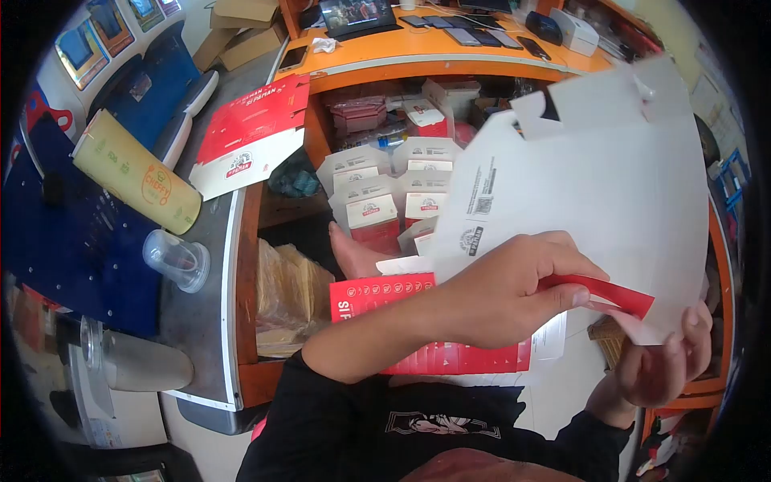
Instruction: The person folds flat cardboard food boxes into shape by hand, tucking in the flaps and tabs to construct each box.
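Note:
A large white flat box blank point(594, 185), printed with small black marks, is held up on the right side of the head view. My left hand point(522, 289) reaches across and pinches a red-faced flap point(610, 296) at its lower edge between thumb and fingers. Close by, my right hand point(666, 357) grips the blank's lower corner with curled fingers. Below my left forearm lie red printed box blanks point(482, 357), partly covered by the arm. Several folded red-and-white boxes point(373, 213) stand beyond them.
An orange desk point(385, 56) carries phones and a laptop point(353, 18). On the grey counter at left are a red-and-white flat blank point(253, 128), a yellow cylinder point(140, 173) and a clear plastic cup point(177, 261). A bare foot point(353, 255) shows near the boxes.

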